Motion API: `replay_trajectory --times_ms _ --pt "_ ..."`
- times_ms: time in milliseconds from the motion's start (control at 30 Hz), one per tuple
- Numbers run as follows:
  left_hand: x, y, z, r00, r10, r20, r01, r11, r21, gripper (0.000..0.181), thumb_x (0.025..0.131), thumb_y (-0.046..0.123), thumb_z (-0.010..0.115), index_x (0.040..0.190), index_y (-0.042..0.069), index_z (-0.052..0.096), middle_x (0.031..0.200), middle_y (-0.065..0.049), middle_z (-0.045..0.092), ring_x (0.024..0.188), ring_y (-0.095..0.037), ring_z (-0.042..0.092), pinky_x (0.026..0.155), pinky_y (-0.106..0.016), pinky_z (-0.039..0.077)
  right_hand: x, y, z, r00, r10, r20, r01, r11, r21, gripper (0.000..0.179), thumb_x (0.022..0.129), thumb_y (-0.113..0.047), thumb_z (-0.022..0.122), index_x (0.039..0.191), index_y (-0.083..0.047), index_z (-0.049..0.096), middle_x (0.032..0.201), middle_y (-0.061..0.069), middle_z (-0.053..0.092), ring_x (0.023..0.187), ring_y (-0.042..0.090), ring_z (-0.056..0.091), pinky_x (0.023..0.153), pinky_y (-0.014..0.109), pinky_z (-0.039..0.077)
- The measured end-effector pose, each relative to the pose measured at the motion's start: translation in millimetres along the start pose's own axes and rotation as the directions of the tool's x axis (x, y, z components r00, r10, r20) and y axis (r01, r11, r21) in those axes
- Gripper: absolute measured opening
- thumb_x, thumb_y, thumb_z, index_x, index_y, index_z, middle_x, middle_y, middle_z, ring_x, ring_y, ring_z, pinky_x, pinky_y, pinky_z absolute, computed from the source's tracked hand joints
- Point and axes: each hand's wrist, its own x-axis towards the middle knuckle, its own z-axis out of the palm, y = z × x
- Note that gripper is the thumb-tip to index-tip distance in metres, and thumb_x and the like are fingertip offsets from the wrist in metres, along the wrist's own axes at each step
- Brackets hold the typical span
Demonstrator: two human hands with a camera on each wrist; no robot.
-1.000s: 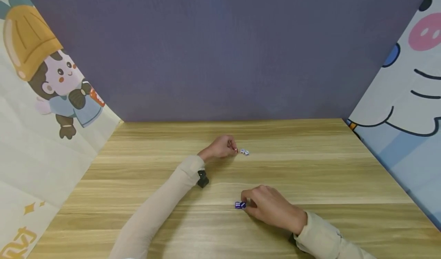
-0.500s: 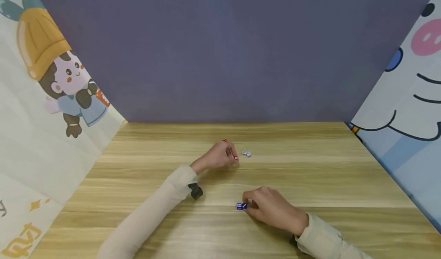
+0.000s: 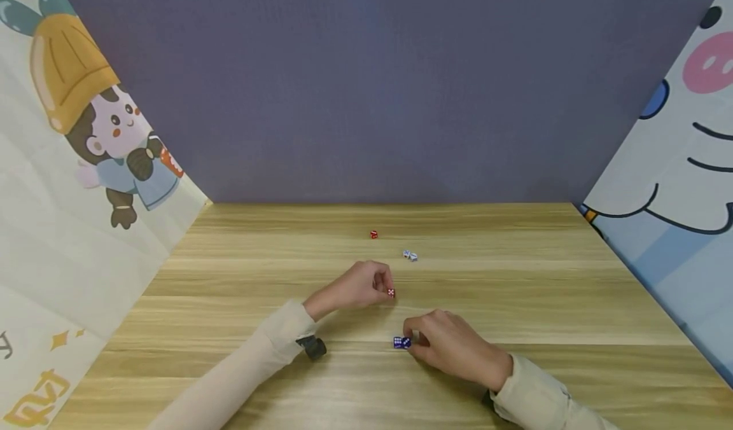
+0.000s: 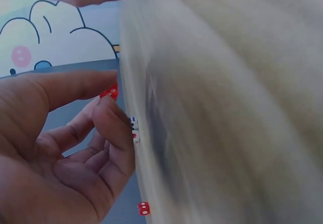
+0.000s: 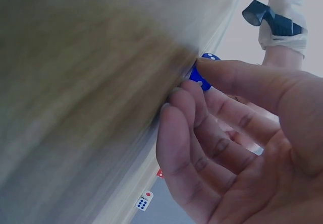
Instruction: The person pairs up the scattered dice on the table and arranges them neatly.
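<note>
My left hand (image 3: 356, 285) pinches a red die (image 3: 391, 293) between thumb and fingertips, also visible as a red die (image 4: 110, 91) in the left wrist view. Nearer the front, my right hand (image 3: 455, 348) has its thumb and fingertips on a blue die (image 3: 406, 343). Against that one's left side sits a second blue die (image 3: 397, 342) on the table. In the right wrist view the blue die (image 5: 200, 78) is partly covered by the fingers. Another red die (image 3: 374, 234) lies farther back by itself. Two white dice, one (image 3: 406, 253) touching the other (image 3: 413, 257), lie beyond the left hand.
Everything lies on a wood-grain table (image 3: 515, 277). A dark blue-grey panel (image 3: 378, 86) rises along its back edge. Cartoon-printed sheets flank the table, one on the left (image 3: 51, 245) and one on the right (image 3: 681, 182).
My left hand has drawn one red die from the back toward the front, nearer the blue dice, leaving the other red die behind in view. My right hand stays at the blue dice.
</note>
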Motion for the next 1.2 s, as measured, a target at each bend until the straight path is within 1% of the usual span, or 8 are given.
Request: replay_trajectory --times_ms 167,333,467,667,833,1200 --pt "-7.8 -5.7 5.2 0.998 0.003 0.059 -0.001 1.000 -0.028 0.013 0.082 0.000 0.077 0.085 0.007 0.067 0.071 -0.002 0.063 0.061 -0.006 0.052 0.056 -0.019 0.044 0.9 2 1 1.000 0.003 0.010 -0.003 1.000 0.006 0.011 0.085 -0.012 0.076 0.094 -0.015 0.071 0.063 -0.017 0.053 0.052 -0.003 0.045 0.048 0.021 0.040" --pt "-12.1 -9.3 8.5 0.997 0.006 0.074 -0.002 0.999 -0.043 0.013 0.081 -0.003 0.077 0.085 0.004 0.067 0.074 -0.002 0.064 0.063 -0.007 0.053 0.057 -0.019 0.045 1.8 0 3 1.000 -0.003 0.006 0.003 1.000 0.002 0.011 0.084 -0.012 0.077 0.093 -0.016 0.071 0.063 -0.018 0.052 0.052 -0.003 0.045 0.047 0.020 0.040" --pt "-14.1 -9.0 10.3 0.998 0.002 0.065 0.000 0.999 -0.041 0.013 0.081 0.000 0.078 0.085 0.006 0.067 0.074 0.000 0.064 0.062 -0.007 0.053 0.056 -0.019 0.045 0.9 -1 3 1.000 -0.011 -0.001 0.011 1.000 0.011 0.012 0.084 -0.011 0.077 0.093 -0.015 0.071 0.064 -0.018 0.053 0.053 -0.003 0.045 0.047 0.020 0.040" --pt "-13.1 -9.5 12.7 0.999 0.010 0.040 -0.008 0.999 -0.041 0.014 0.081 0.003 0.079 0.083 0.009 0.067 0.071 0.002 0.062 0.059 -0.006 0.051 0.054 -0.019 0.042 -0.9 0 3 1.000 -0.015 -0.015 0.015 1.000 0.011 0.012 0.084 -0.010 0.076 0.093 -0.016 0.071 0.065 -0.018 0.054 0.054 -0.004 0.044 0.048 0.020 0.040" --pt "-11.9 -8.8 12.5 0.999 -0.012 0.037 0.014 0.999 -0.043 0.015 0.080 0.005 0.080 0.083 0.011 0.067 0.071 0.002 0.062 0.059 -0.006 0.051 0.055 -0.020 0.042 -0.8 1 2 1.000 -0.002 -0.019 0.002 1.000 0.004 0.014 0.083 -0.010 0.076 0.095 -0.016 0.072 0.066 -0.017 0.056 0.054 -0.003 0.046 0.049 0.020 0.041" --pt "-10.7 -12.9 12.9 0.999 -0.026 0.023 0.027 0.998 -0.055 0.016 0.079 0.006 0.082 0.084 0.009 0.067 0.072 0.003 0.062 0.059 -0.005 0.051 0.055 -0.020 0.042 1.5 1 1 1.000 0.006 -0.002 -0.006 1.000 0.008 0.014 0.083 -0.010 0.076 0.096 -0.014 0.071 0.066 -0.016 0.056 0.054 -0.003 0.046 0.049 0.021 0.041"
